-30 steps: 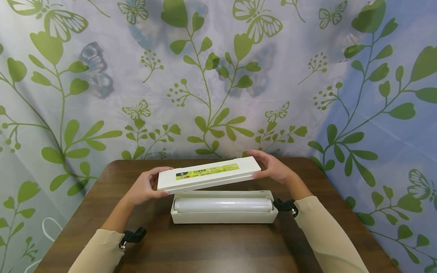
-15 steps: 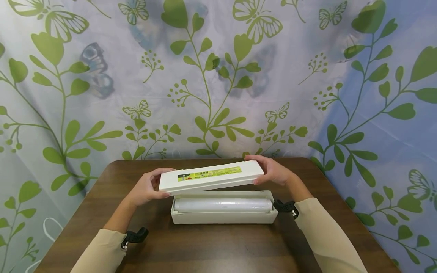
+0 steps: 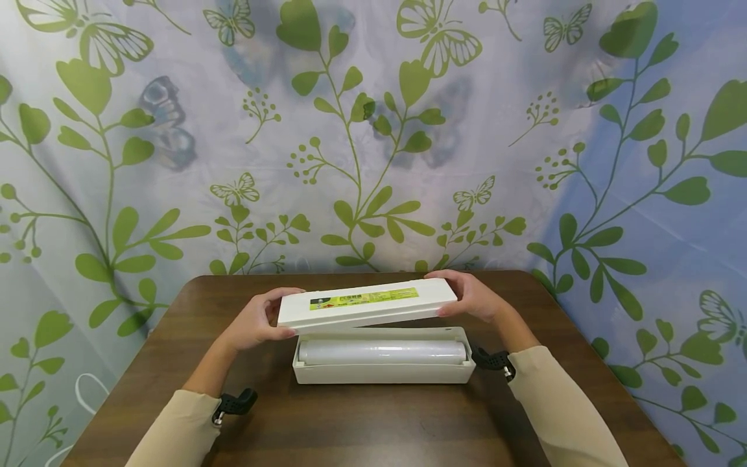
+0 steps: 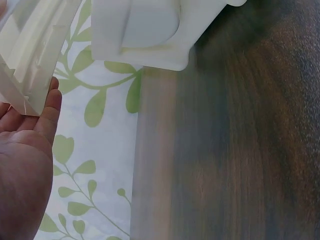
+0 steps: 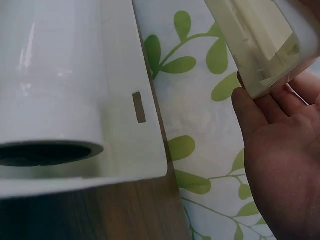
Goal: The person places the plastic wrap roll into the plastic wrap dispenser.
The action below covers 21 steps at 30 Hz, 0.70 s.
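Note:
Both hands hold a long white lid (image 3: pixel 367 309) with a yellow-green printed label, above and behind a white box. My left hand (image 3: pixel 257 321) grips its left end, thumb at the front edge and fingers behind. At the higher right end, my right hand (image 3: pixel 471 296) pinches it the same way. The lid slants, its left end lower. Under it, the open box (image 3: pixel 385 374) rests on the table with a roll of clear plastic film (image 3: pixel 382 352) lying inside. The lid's hollow underside (image 5: pixel 260 45) shows in the right wrist view, and the roll's dark open core (image 5: pixel 45 154) faces that camera.
The brown wooden table (image 3: pixel 362 428) extends around the box. Behind it hangs a curtain (image 3: pixel 373 162) printed with green leaves and butterflies. A white cord (image 3: pixel 87 389) loops at the left beside the table. Black camera mounts (image 3: pixel 236 403) sit on both wrists.
The hands have brought the lid slightly down and to the right, and its slant has lessened a little. The box and film roll stay where they were.

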### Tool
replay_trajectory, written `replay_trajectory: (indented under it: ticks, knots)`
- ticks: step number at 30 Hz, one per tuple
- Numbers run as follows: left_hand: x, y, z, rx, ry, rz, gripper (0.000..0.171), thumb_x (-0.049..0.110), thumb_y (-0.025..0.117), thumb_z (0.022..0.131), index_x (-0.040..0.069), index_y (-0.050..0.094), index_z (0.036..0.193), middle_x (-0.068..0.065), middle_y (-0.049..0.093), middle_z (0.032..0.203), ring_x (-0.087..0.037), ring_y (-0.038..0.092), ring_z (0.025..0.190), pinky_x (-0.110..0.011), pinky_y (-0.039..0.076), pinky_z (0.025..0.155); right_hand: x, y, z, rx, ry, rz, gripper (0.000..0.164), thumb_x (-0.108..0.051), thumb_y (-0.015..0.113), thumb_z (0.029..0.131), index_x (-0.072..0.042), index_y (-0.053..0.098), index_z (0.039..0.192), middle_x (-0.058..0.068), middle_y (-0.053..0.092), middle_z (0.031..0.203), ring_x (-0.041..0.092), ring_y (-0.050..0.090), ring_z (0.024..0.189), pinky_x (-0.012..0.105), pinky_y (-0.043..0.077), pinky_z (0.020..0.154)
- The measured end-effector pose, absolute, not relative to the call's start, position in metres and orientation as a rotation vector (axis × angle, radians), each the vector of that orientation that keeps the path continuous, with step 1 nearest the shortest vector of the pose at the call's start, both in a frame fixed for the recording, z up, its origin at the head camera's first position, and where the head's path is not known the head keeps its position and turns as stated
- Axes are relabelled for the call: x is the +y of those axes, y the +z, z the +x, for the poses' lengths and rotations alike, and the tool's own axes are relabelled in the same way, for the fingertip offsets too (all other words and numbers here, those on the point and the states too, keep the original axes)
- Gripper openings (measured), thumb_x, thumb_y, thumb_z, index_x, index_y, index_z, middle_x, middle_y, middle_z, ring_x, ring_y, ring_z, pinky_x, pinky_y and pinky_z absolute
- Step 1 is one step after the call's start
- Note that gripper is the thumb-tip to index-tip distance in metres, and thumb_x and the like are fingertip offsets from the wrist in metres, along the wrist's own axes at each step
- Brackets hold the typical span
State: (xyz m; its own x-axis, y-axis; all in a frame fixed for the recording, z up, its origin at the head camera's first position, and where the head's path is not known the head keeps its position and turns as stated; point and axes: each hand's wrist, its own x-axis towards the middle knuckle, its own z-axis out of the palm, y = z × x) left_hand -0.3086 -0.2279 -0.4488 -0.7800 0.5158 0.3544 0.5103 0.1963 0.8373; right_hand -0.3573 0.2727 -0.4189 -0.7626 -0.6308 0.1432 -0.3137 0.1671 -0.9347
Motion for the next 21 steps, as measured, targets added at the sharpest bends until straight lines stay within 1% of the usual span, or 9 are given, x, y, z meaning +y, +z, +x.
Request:
replay_trajectory:
  ticks: [6,13,17,21]
  knots:
    - [-0.224,-0.452,-0.313,2.403,1.684,1.083,0.069,0.002,0.083,0.081,0.005,0.053,0.143,-0.020,0.061,0.131,-0.017,0.066,0.103,-0.030,0.060,0.082,0.280,-0.424,-0.353,2.173,-1.653,-0.943,0.077,0.001,0.083,0.080,0.004,0.046,0.148,0.005,0.066,0.123,0.016,0.067,0.097,0.032,0.060,0.079]
    - [-0.220,-0.453,-0.312,2.421,1.709,1.037,0.071,0.003,0.083,0.082,0.003,0.050,0.145,-0.020,0.057,0.140,-0.010,0.063,0.118,-0.020,0.054,0.096,0.284,-0.431,-0.346,2.173,-1.704,-0.960,0.076,0.005,0.081,0.080,0.006,0.045,0.147,0.005,0.065,0.124,0.016,0.067,0.100,0.033,0.061,0.080]
    - [-0.218,-0.454,-0.312,2.400,1.722,1.012,0.071,0.002,0.083,0.083,0.001,0.049,0.145,-0.022,0.055,0.141,-0.007,0.063,0.120,-0.020,0.054,0.095,0.286,-0.433,-0.340,2.204,-1.710,-0.941,0.077,0.005,0.081,0.079,0.005,0.044,0.147,0.005,0.065,0.124,0.015,0.067,0.101,0.032,0.061,0.080]
    - [-0.218,-0.455,-0.311,2.392,1.722,0.991,0.071,0.003,0.083,0.083,0.000,0.048,0.145,-0.022,0.054,0.141,-0.007,0.063,0.119,-0.022,0.056,0.093,0.287,-0.436,-0.334,2.241,-1.709,-0.922,0.076,0.005,0.082,0.079,0.004,0.046,0.146,0.004,0.066,0.124,0.015,0.067,0.101,0.032,0.061,0.080]
